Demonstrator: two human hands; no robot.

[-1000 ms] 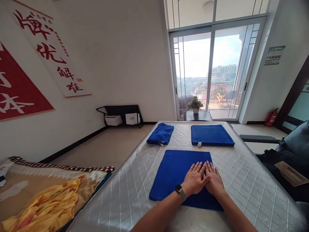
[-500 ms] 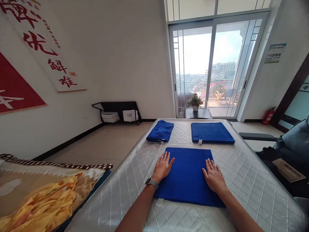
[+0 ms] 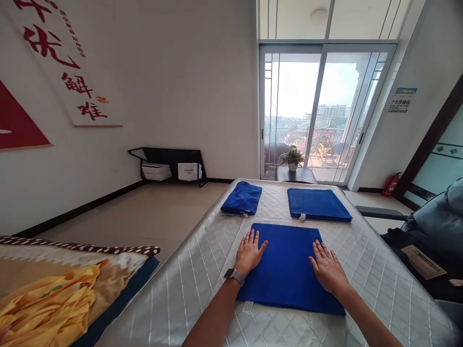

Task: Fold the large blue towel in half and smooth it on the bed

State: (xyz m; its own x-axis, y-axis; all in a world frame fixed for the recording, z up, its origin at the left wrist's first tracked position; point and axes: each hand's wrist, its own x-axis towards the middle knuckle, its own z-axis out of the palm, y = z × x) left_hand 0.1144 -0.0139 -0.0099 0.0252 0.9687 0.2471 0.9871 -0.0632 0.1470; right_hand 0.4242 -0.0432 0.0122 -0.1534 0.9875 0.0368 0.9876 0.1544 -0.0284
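Observation:
A flat, folded blue cloth (image 3: 285, 270) lies in front of me on a silvery quilted mattress (image 3: 195, 274). My left hand (image 3: 249, 253) rests flat at its left edge, fingers stretched out, with a watch on the wrist. At the cloth's right edge lies my right hand (image 3: 328, 267), palm down and fingers spread. A white tag (image 3: 248, 307) sticks out at the near left corner. Farther off are two more folded blue cloths: a narrower one (image 3: 241, 197) at the left and a wider one (image 3: 318, 203) at the right.
To the left is a bed with a patterned cover (image 3: 123, 262) and yellow cloth (image 3: 54, 303). Past the mattress's far end, a potted plant (image 3: 292, 156) stands on a dark chair (image 3: 295, 174) before a sliding glass door. Dark items (image 3: 408, 255) and a grey-blue seat (image 3: 437, 207) are at right.
The camera view has shifted slightly, so the scene sits a little differently in the picture. Both hands still lie flat at the sides of the near blue cloth.

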